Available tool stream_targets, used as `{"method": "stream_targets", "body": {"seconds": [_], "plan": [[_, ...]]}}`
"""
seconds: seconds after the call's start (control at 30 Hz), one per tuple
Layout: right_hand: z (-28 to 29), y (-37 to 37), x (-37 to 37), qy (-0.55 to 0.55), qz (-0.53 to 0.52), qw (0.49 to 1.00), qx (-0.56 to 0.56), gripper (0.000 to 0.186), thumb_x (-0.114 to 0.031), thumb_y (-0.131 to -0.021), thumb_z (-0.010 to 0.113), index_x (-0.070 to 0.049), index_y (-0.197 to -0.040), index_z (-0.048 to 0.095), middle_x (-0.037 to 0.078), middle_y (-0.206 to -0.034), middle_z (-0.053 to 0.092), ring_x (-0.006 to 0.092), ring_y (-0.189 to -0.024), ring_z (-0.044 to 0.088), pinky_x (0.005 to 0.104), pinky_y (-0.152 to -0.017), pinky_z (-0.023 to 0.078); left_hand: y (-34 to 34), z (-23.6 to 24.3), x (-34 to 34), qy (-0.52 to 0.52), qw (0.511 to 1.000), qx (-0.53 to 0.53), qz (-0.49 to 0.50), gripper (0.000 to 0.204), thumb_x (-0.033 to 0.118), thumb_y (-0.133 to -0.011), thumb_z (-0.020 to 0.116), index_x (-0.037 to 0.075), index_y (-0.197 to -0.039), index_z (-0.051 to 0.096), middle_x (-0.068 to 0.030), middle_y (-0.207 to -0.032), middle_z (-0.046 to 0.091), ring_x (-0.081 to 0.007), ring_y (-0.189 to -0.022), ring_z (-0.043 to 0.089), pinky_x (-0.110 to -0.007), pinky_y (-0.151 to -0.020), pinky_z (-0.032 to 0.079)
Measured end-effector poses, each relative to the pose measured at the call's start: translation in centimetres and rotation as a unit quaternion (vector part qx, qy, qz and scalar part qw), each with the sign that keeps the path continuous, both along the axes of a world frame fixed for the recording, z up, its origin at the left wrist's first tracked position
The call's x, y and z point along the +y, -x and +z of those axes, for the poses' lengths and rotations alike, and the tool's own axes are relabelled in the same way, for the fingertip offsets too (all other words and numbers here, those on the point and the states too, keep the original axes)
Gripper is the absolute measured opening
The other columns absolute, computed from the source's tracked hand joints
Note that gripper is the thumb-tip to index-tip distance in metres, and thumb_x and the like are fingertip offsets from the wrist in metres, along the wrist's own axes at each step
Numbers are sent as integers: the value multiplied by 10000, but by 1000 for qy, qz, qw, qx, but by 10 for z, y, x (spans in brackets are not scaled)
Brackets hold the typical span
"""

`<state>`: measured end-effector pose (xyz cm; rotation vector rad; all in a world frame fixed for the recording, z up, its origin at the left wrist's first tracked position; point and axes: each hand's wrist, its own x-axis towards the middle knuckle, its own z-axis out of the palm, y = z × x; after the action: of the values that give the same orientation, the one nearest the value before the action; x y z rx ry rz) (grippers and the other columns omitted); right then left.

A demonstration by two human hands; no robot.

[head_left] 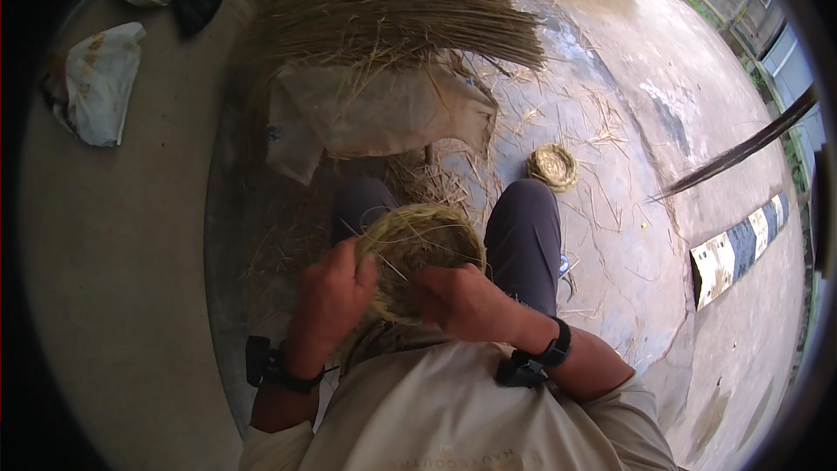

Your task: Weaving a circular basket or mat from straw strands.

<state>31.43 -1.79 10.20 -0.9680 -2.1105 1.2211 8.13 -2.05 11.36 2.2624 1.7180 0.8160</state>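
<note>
The basket [433, 231] is lying right between the fingers, and its rim is meeting both hands, so neither one is standing clearly nearer. The left hand [336, 286] is pinching the rim at the left side, its fingers closing narrowly and its thumb pressing along the edge. The right hand [462, 301] is curling over the near right part of the rim, its knuckles reaching across the opening; its fingertips are hiding behind the hand, so I cannot tell whether they are holding a strand. A thin pale straw [386, 268] is slanting just beside the left thumb, within the opening. The basket is round and is showing no clear long axis; its mouth is facing up toward the person. It is sitting above the lap, in front of the shirt [436, 392], with the right knee [527, 214] rising just beyond it to the right. Farther out, a smaller basket [549, 167] is resting on the ground past that knee, a crumpled sheet [384, 109] is spreading ahead, and a straw bundle [418, 13] is lying crosswise beyond.
</note>
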Motion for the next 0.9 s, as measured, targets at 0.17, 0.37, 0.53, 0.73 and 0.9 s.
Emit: {"method": "stream_targets", "body": {"seconds": [0.17, 0.37, 0.53, 0.73, 0.9], "plan": [[5, 13, 5, -89, -41, 995, 11, 106, -112, -891, 684, -35, -955, 649, 163, -867, 656, 395, -752, 690, 494, -687, 566, -12, 8, -5, 15, 997, 33, -66, 281, 152, -944, 699, 6, -1182, 664, -236, -932, 733, -450, -814, 725, -503, -665, 591], [66, -29, 13, -218, -108, 968, -55, 160, -84, -926, 688, -60, -1078, 731, 139, -867, 726, 341, -752, 708, 440, -690, 570, -2, 19, 3, -36, 978, 148, -143, 324, 180, -889, 753, 20, -1153, 653, -124, -814, 684, -317, -705, 712, -428, -585, 569], [49, 1, 67, -254, -53, 954, -154, 153, -181, -936, 671, -47, -862, 664, 126, -807, 694, 335, -781, 699, 471, -710, 547, -21, 32, 8, -61, 952, 196, -226, 343, 199, -877, 759, 12, -1141, 645, -82, -731, 627, -254, -641, 681, -389, -552, 550], [39, 8, 91, -260, -46, 961, -86, 183, -194, -979, 660, -13, -985, 686, 150, -873, 716, 330, -821, 723, 434, -708, 561, -25, 38, 6, -90, 949, 182, -240, 290, 194, -876, 750, 11, -1071, 639, -73, -720, 619, -237, -633, 677, -382, -545, 548], [42, 6, 70, -192, -67, 979, 30, 241, -175, -1023, 652, 0, -1178, 712, 132, -921, 735, 189, -863, 753, 346, -727, 576, -14, 25, 9, -90, 934, 230, -256, 270, 181, -890, 713, 11, -1084, 634, -65, -734, 624, -218, -625, 674, -380, -544, 552]]}}
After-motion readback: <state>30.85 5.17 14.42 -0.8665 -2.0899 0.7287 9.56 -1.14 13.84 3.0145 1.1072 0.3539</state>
